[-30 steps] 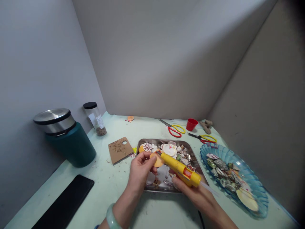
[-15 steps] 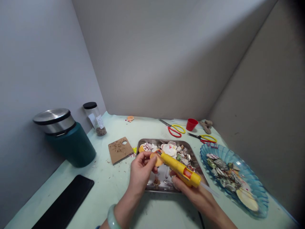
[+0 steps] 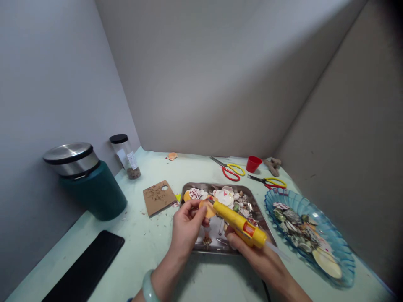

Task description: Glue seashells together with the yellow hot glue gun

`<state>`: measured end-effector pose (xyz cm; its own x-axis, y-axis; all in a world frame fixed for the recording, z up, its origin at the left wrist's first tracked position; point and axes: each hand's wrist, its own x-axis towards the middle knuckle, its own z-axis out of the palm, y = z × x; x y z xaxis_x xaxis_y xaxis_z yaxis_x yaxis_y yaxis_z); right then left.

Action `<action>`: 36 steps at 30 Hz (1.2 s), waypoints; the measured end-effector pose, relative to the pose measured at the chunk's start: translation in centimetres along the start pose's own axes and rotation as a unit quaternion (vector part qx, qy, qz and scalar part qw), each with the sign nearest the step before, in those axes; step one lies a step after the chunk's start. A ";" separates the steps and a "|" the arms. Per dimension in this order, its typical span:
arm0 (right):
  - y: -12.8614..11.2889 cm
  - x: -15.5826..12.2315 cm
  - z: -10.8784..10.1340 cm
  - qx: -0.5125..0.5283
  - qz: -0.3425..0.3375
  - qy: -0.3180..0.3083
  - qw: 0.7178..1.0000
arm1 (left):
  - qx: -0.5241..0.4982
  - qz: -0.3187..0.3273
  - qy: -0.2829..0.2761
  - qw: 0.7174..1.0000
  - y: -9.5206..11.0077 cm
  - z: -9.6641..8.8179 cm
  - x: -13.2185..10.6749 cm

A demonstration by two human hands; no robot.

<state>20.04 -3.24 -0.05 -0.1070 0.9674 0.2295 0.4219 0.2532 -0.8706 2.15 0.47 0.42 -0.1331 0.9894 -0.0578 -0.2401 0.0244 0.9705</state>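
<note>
Between the thumb and fingers of my left hand (image 3: 187,222) is a flat orange shell (image 3: 208,209), held above the metal tray (image 3: 217,247). My right hand (image 3: 248,247) grips a yellow hot glue gun (image 3: 236,221), with a clear glue stick (image 3: 277,251) jutting from its back end. The gun's nozzle points at the orange shell's upper edge; whether it touches cannot be made out. Under both hands, the tray holds white, spotted and small mixed shells (image 3: 224,196).
A blue scalloped dish (image 3: 343,256) with shells stands right. Behind lie two pairs of scissors (image 3: 231,171) (image 3: 267,181), beside a red cup (image 3: 253,164). Leftward are a brown card (image 3: 157,201), a lidded jar (image 3: 125,157), a teal tumbler (image 3: 94,191) and a black flat object (image 3: 88,268).
Almost nothing differs. Both hands, the orange shell and the glue gun have shifted only very slightly.
</note>
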 end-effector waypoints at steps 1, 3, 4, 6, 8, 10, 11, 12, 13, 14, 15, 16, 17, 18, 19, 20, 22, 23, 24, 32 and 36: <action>0.0 0.0 0.0 0.003 0.001 -0.002 1.000 | -0.001 0.001 0.001 1.000 0.0 0.0 0.0; -0.1 -0.1 0.0 0.011 0.000 -0.011 1.000 | -0.003 0.005 0.002 1.000 0.0 0.1 0.0; -0.1 -0.1 0.0 0.014 0.000 -0.012 1.000 | -0.002 0.006 0.003 1.000 0.0 0.1 0.0; -0.3 -0.1 0.1 0.012 -0.001 -0.008 1.000 | 0.001 0.008 0.005 1.000 -0.1 0.1 -0.1; -0.4 -0.1 0.1 0.003 -0.003 -0.001 1.000 | 0.005 0.008 0.006 1.000 -0.1 0.1 -0.1; -0.4 0.0 0.2 -0.006 -0.006 0.001 1.000 | 0.007 0.009 0.005 1.000 -0.1 0.1 -0.1; -0.4 0.0 0.2 -0.009 -0.007 0.001 1.000 | 0.007 0.009 0.005 1.000 -0.2 0.1 -0.1; -0.3 0.0 0.2 -0.011 -0.008 0.002 1.000 | 0.007 0.009 0.005 1.000 -0.2 0.0 -0.1; -0.3 -0.1 0.2 -0.013 -0.009 0.003 1.000 | 0.006 0.009 0.005 1.000 -0.2 0.0 -0.1; -0.2 -0.1 0.2 -0.014 -0.009 0.003 1.000 | 0.004 0.011 0.004 1.000 -0.3 0.0 -0.1; -0.2 -0.1 0.2 -0.015 -0.008 0.004 1.000 | 0.004 0.011 0.004 1.000 -0.3 0.0 -0.1; -0.1 -0.1 0.2 -0.017 -0.007 0.004 1.000 | 0.003 0.012 0.003 1.000 -0.3 0.0 -0.1; -0.1 -0.1 0.2 -0.019 -0.007 0.005 1.000 | 0.003 0.013 0.003 1.000 -0.4 0.0 -0.1; -0.2 -0.1 0.2 -0.021 -0.007 0.007 1.000 | 0.004 0.014 0.002 1.000 -0.4 0.0 -0.1; -0.2 0.0 0.2 -0.023 -0.008 0.009 1.000 | 0.005 0.014 0.002 1.000 -0.4 0.0 -0.1; -0.3 0.0 0.3 -0.025 -0.008 0.010 1.000 | 0.005 0.013 0.001 1.000 -0.3 0.0 0.0; -0.4 0.1 0.3 -0.032 -0.009 0.011 0.999 | 0.007 0.012 0.001 1.000 -0.3 0.0 -0.1; -0.5 0.1 0.3 -0.036 -0.010 0.009 0.999 | 0.007 0.011 0.001 1.000 -0.3 0.0 -0.1; -0.6 0.1 0.3 -0.038 -0.009 0.007 0.999 | 0.007 0.011 0.001 1.000 -0.3 0.0 -0.1; 0.0 0.0 0.3 -0.018 0.007 0.000 1.000 | 0.007 0.012 -0.001 1.000 -0.5 0.0 0.0; -0.1 0.0 0.3 -0.017 0.002 0.001 1.000 | 0.002 0.011 0.001 1.000 -0.3 0.0 0.0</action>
<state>19.72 -3.25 -0.15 -0.1031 0.9684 0.2270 0.4523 0.2489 -0.8564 2.26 0.46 0.11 -0.1406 0.9894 -0.0375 -0.2330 0.0037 0.9725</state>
